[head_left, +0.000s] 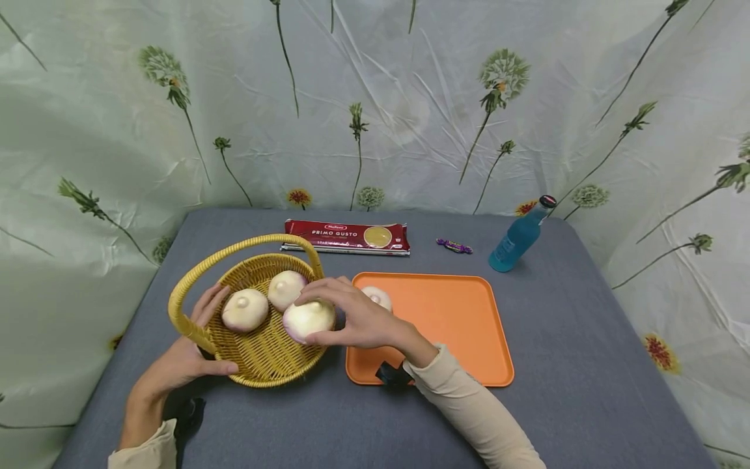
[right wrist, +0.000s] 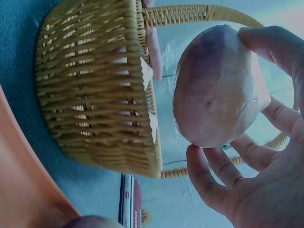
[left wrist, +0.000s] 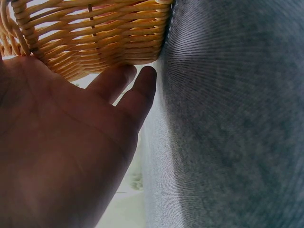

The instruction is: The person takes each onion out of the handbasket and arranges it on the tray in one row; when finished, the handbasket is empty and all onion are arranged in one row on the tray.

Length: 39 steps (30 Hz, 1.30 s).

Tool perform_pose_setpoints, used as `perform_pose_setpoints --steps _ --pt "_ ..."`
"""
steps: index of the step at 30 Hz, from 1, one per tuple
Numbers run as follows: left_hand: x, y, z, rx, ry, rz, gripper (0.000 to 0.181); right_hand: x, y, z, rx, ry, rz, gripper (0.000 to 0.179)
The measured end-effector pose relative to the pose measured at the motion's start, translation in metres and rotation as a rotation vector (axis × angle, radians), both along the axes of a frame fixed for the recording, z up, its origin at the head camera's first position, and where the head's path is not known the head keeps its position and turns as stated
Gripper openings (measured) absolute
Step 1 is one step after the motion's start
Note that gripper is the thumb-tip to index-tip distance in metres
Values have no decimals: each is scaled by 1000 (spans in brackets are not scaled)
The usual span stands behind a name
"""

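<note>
My right hand point(head_left: 363, 316) holds a white and purple turnip point(right wrist: 213, 90) between thumb and fingertips, above the right side of a yellow wicker basket point(head_left: 266, 355). Two more turnips, one on the left point(head_left: 245, 311) and one at the back point(head_left: 284, 288), lie inside the basket. Against the basket's left side rests my left hand point(head_left: 181, 358), its fingers extended along the outer wall and its thumb at the front rim. The left wrist view shows those fingers point(left wrist: 140, 95) fairly straight beside the weave. Another turnip point(head_left: 377, 297) sits on the orange tray point(head_left: 451, 326), partly hidden by my right hand.
A red spaghetti pack point(head_left: 348, 236) lies behind the basket. Farther right are a purple wrapped candy point(head_left: 454, 246) and an upright blue bottle point(head_left: 518, 241) with a dark cap. The basket's tall handle point(head_left: 234, 246) arches over its left and back side. A patterned curtain point(head_left: 410, 111) surrounds the grey table.
</note>
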<state>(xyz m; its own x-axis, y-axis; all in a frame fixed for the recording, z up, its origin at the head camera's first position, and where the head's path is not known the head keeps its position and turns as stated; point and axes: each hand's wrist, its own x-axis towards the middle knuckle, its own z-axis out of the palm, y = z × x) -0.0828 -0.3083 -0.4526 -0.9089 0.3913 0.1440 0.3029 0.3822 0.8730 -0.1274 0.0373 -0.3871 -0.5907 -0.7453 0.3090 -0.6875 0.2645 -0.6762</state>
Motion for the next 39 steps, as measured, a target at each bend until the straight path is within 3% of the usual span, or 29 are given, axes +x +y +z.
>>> perform_pose_setpoints --steps 13,39 --pt "1 0 -1 0 11 1 130 -4 19 -4 -30 12 -45 46" --pt "0 0 -2 -2 29 1 131 -10 79 -12 -26 -142 -202 48"
